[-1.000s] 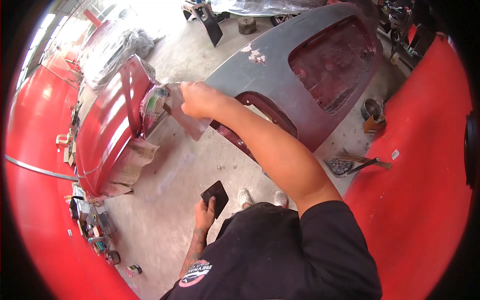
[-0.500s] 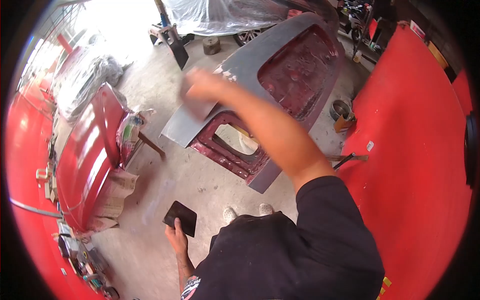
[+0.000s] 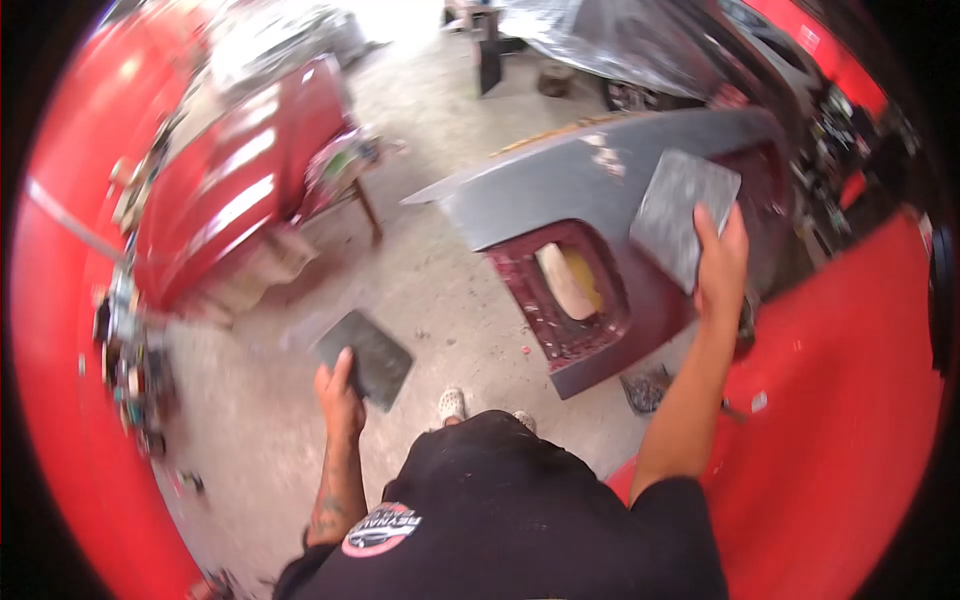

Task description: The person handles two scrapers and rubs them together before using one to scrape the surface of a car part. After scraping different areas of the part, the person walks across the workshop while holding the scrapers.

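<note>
My left hand (image 3: 340, 396) grips a dark, flat square sheet (image 3: 368, 360) by its lower left edge, above the concrete floor. On the right, my right hand (image 3: 722, 258) is closed on the edge of a grey, flat rectangular sheet (image 3: 678, 215), thumb on its face. That grey sheet is over the large grey and dark red car panel (image 3: 540, 180) and hides part of its recess; whether it touches the panel I cannot tell. A pale, elongated piece (image 3: 566, 282) shows in the panel's opening.
A glossy red car panel (image 3: 235, 185) rests on a stand at the left. Plastic sheeting (image 3: 620, 40) covers something at the back. Red walls (image 3: 850, 370) stand on both sides, with small items along the left one. A dark block (image 3: 555, 80) sits on the floor.
My right hand has come back from the panel's far left part to the right side, its sheet now plainly visible. My left hand's sheet is slightly higher. The view has shifted, moving the panels rightward.
</note>
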The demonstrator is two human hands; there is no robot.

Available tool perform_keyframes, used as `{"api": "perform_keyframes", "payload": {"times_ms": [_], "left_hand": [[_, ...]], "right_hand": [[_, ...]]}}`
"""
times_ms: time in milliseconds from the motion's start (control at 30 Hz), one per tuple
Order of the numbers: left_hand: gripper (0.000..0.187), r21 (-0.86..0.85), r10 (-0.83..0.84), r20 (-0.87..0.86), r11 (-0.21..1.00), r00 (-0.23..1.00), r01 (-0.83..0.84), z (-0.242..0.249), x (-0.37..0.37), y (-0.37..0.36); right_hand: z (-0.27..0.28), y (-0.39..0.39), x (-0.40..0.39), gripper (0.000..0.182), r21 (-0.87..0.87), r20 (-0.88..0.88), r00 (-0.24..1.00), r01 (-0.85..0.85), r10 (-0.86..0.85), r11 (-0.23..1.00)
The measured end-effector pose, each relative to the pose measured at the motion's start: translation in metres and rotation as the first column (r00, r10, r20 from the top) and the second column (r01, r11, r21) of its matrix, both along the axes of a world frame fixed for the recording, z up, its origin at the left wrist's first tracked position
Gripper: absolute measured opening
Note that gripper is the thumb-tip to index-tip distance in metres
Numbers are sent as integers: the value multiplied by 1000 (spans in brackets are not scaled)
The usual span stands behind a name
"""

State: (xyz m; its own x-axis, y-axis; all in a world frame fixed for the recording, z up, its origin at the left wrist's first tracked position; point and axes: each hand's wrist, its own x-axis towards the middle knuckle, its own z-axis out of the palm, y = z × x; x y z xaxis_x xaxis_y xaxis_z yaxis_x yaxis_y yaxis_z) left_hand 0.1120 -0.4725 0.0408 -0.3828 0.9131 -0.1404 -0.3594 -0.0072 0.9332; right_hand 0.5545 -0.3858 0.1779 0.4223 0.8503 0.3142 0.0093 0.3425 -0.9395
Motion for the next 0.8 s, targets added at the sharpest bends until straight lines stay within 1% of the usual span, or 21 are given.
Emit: {"api": "perform_keyframes", "payload": {"times_ms": [33,67,100,133,167,233,300,333,367,500,567,600,633,700,733,767,800], "left_hand": [[23,41,-35,28,999,999,34,4,7,4],[28,29,-66,69,997,995,65,14,15,6],[28,28,-13,75,1000,997,11,21,20,6],[30,20,-68,121,998,990,66,28,23,7],[32,15,-127,167,992,978,126,33,25,5],[33,13,-75,170,997,983,74,43,29,0],[34,1,-39,166,999,985,39,35,24,-5],[34,-29,40,230,999,972,-34,23,16,-6],[33,-61,116,293,993,949,-102,15,8,-6],[30,-138,212,308,975,927,-177,1,-18,13],[26,-173,155,280,979,948,-109,-11,-39,30],[23,-172,135,312,981,940,-84,-28,-54,41],[23,-141,58,354,990,934,-8,-40,-68,50],[24,-126,-1,288,991,958,39,-45,-94,78],[24,-149,9,254,988,967,30,-54,-110,93],[25,-199,-7,204,979,979,48,-61,-130,110],[25,-193,-43,168,978,985,76,-68,-152,131]], "right_hand": [[1,-14,-31,35,-16,-33,993,-116,115,993],[-1,-28,-62,37,-29,-63,973,-223,221,974],[-17,-36,-81,38,-50,132,949,-284,288,958],[-20,-51,-106,42,-134,98,895,-422,436,896],[-27,-63,-127,35,-162,220,844,-463,489,872],[-65,-82,-155,26,-328,263,778,-484,571,811],[-91,-93,-184,22,-305,-57,778,-610,626,731],[-102,-94,-191,25,-360,-88,752,-636,654,683],[-112,-94,-198,25,-364,-96,741,-647,664,670],[-141,-73,-226,30,-457,-90,711,-652,698,605],[-157,-50,-248,33,-390,-166,711,-684,683,617],[-158,-35,-261,30,-456,-262,695,-700,669,549],[-160,-19,-279,30,-457,-262,693,-702,672,546],[-166,15,-321,28,-463,-514,691,-723,508,513],[-170,35,-346,27,-448,-545,687,-723,481,526],[-177,63,-372,27,-435,-543,690,-719,479,542],[-186,85,-394,27,-447,-509,697,-716,506,537]]}}
